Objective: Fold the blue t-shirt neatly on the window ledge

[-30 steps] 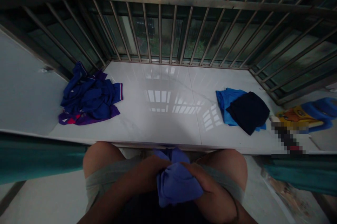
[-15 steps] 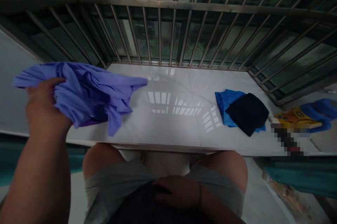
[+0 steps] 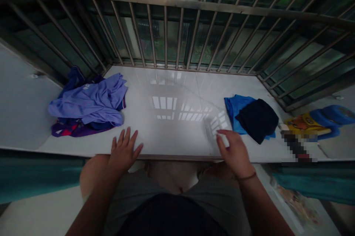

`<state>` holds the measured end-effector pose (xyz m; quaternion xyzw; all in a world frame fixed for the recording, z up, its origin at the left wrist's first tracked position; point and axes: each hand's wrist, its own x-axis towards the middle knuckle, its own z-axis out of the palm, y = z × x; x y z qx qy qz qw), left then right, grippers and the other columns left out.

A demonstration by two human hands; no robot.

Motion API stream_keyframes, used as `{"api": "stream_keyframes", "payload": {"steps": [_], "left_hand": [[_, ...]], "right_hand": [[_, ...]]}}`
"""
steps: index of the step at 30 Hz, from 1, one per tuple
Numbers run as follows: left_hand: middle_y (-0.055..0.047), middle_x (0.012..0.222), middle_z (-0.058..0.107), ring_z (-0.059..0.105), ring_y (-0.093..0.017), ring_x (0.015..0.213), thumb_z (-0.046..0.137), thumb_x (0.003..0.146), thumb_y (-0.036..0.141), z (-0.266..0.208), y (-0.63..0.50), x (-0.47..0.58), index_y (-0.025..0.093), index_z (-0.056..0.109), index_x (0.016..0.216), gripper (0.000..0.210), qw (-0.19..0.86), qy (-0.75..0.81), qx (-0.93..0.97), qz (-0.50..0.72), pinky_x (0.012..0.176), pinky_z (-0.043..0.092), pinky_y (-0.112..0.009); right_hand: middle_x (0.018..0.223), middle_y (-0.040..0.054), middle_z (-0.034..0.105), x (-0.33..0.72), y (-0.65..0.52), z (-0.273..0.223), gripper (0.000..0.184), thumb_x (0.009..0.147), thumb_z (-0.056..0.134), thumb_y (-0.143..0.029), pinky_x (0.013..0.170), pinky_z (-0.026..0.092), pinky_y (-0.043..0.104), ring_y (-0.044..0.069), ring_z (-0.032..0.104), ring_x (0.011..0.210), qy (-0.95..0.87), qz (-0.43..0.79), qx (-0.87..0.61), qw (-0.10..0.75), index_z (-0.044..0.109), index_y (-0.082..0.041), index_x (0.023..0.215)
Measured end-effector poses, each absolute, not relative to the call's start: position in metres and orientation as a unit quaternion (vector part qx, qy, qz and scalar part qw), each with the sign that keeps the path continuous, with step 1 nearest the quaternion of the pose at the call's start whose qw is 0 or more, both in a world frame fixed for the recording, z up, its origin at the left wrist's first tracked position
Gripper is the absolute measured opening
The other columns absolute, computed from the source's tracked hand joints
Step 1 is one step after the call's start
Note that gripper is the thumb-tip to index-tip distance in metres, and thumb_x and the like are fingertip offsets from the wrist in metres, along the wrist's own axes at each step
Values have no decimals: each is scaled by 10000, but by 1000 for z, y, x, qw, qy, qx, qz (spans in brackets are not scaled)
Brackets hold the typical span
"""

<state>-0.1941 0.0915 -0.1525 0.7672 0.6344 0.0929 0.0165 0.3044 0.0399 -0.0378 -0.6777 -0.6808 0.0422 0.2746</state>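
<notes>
At the left of the frame a loose heap of clothes [image 3: 85, 108] lies on the white ledge [image 3: 177, 118], a lilac shirt [image 3: 91, 101] crumpled on top of darker blue and purple pieces; none of these look folded. Just right of the heap, at lower centre-left, the left hand [image 3: 123, 151] rests near the ledge's front edge with its fingers spread and nothing in it. The middle of the ledge between the hands is bare, glossy tile. At lower centre-right the right hand [image 3: 234, 151] hovers over the front edge, fingers loosely curled and held together, also holding nothing; whether it touches the tile cannot be told. Just beyond it, at the right, sits a small stack: a dark garment [image 3: 257, 119] folded on top of a bright blue one [image 3: 234, 106]. Judging by this layout, two pieces appear finished and the heap on the left remains to be folded, with no garment in hand at present.
</notes>
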Motion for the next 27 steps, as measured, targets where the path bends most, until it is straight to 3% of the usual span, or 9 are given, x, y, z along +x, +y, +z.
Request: {"api": "stream_keyframes", "payload": {"steps": [2, 4, 6, 9, 16, 23, 27], "left_hand": [[-190, 1898, 311, 294, -462, 1761, 479, 1140, 551, -150, 91, -188, 207, 533, 1750, 702, 7, 638, 765, 89, 1378, 259, -768], [-186, 1894, 322, 315, -464, 1753, 498, 1138, 546, -147, 93, -188, 209, 543, 1746, 696, 7, 640, 764, 84, 1372, 281, -762], [-182, 1896, 317, 314, -466, 1753, 517, 1135, 537, -145, 95, -190, 213, 544, 1747, 693, 7, 639, 764, 83, 1372, 282, -761], [-172, 1898, 313, 307, -466, 1756, 533, 1131, 535, -145, 94, -190, 227, 542, 1750, 692, 6, 640, 764, 86, 1373, 280, -762], [-162, 1881, 363, 346, -458, 1741, 538, 1117, 541, -144, 93, -187, 234, 573, 1724, 681, 6, 644, 757, 113, 1379, 276, -746], [-174, 1749, 578, 553, -404, 1621, 533, 1061, 387, -153, 90, -183, 180, 724, 1557, 570, -16, 641, 736, 217, 1337, 401, -592], [-154, 1724, 612, 583, -375, 1600, 539, 1042, 378, -154, 90, -184, 195, 741, 1518, 548, -29, 641, 734, 224, 1316, 432, -560]], "right_hand": [[1454, 266, 734, 353, 70, -43, 529, 1118, 554, -510, 1242, 481, 599, 424, 662, 1385, -657, -95, -705, 251, 724, -112, 1422], [1615, 339, 608, 390, 94, -59, 698, 1082, 598, -545, 1265, 446, 650, 480, 568, 1503, -622, -158, -740, 205, 626, -35, 1556], [1656, 352, 567, 412, 109, -81, 766, 1056, 611, -547, 1246, 461, 661, 504, 516, 1551, -597, -150, -775, 140, 583, -17, 1608], [1705, 315, 539, 422, 112, -114, 698, 1068, 572, -518, 1216, 494, 649, 504, 470, 1596, -588, -126, -795, 80, 628, -79, 1607], [1760, 294, 486, 413, 102, -147, 534, 1071, 505, -383, 1275, 456, 653, 474, 499, 1587, -591, -158, -776, 151, 784, -103, 1429], [1798, 262, 463, 406, 100, -149, 561, 1073, 500, -392, 1258, 466, 681, 481, 475, 1615, -552, -127, -808, 163, 777, -126, 1482], [1822, 266, 429, 390, 89, -149, 592, 1092, 491, -405, 1207, 489, 737, 508, 513, 1582, -525, -95, -831, 157, 721, -156, 1578]]}}
